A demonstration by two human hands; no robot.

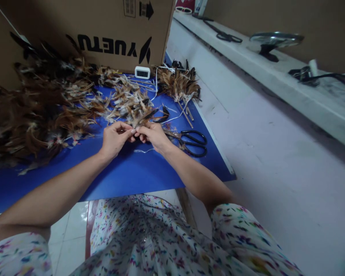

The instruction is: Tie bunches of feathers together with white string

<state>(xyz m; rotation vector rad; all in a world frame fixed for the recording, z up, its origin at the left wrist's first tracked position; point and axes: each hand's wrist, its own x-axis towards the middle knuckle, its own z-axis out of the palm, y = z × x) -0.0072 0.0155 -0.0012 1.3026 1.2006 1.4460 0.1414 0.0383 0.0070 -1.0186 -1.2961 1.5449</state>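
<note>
My left hand (114, 138) and my right hand (154, 135) meet over the blue tabletop (117, 174), fingertips pinched together. Between them is a small bunch of brown feathers (138, 120), its base hidden by my fingers. Black-handled scissors (176, 135) lie just to the right of my right hand. Below my fingers a thin clear strip (143, 151) rests on the table. Many tied feather bunches (129, 100) are spread directly beyond my hands.
A large heap of brown feathers (40, 111) covers the left side. Behind stand a cardboard box (109, 23) and a small digital timer (142, 72). Another feather pile (178, 82) lies back right, beside the wall. The ledge (247, 53) holds more scissors (229, 37) and cables (307, 76).
</note>
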